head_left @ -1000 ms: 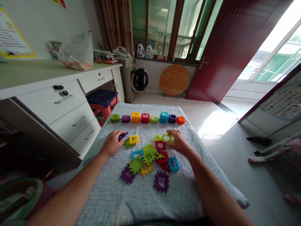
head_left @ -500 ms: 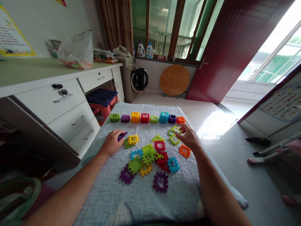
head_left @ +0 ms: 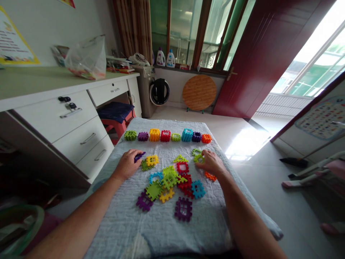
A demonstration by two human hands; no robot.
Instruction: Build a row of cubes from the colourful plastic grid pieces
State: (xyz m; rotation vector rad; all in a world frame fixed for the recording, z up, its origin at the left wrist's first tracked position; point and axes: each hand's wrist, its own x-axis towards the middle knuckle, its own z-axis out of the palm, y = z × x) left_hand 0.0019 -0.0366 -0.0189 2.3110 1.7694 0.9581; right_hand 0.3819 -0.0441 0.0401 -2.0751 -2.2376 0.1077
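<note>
Pinched in my left hand (head_left: 128, 164) is a dark purple interlocking plastic piece (head_left: 139, 156), seen nearly edge-on, at the left of the cloth. A yellow piece (head_left: 152, 160) lies over a green one (head_left: 145, 166) just right of those fingers. My right hand (head_left: 212, 162) has its fingers closed at the edge of a lime-green piece (head_left: 198, 158); its thumb is partly hidden. Behind that lies another lime-green piece (head_left: 196, 152). An orange piece (head_left: 210, 176) is half covered by my right wrist. Between my hands are loose red (head_left: 182, 167), lime (head_left: 169, 179), blue (head_left: 198, 189) and purple pieces (head_left: 183, 209).
Sorted stacks stand in a row along the far side, among them yellow (head_left: 154, 135), red (head_left: 165, 135) and light blue (head_left: 187, 135). A pale blue cloth (head_left: 121, 223) covers the table. A white desk (head_left: 56, 118) is on the left, with a stool (head_left: 117, 112) by it.
My right hand has come down and slightly left onto the lime-green piece, its fingers closing at it and its wrist now covering part of the orange piece. My left hand stays about where it was.
</note>
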